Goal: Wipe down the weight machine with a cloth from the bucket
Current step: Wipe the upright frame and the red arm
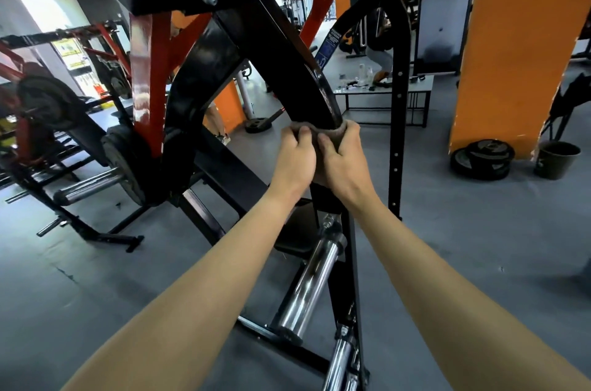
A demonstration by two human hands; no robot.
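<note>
Two bare forearms (224, 278) reach up from the bottom edge and meet at the middle of the head view. The left hand (295, 155) and right hand (343, 157) sit side by side, touching. Both sets of fingers (303, 135) are curled tight round a grey-brown cloth (315, 128). The cloth is wrapped round a curved black bar of the weight machine (281, 48), just where the bar dips below the knuckles. Below the wrists, a chrome sleeve (308, 288) of the machine slants down towards the grey floor (479, 246).

Far right, well apart from the hands, a dark bucket (558, 159) stands on the floor beside a stack of weight plates (483, 159), at the foot of an orange pillar (511, 39). Behind the bar, a low tabletop (412, 88) carries small items too blurred to name.
</note>
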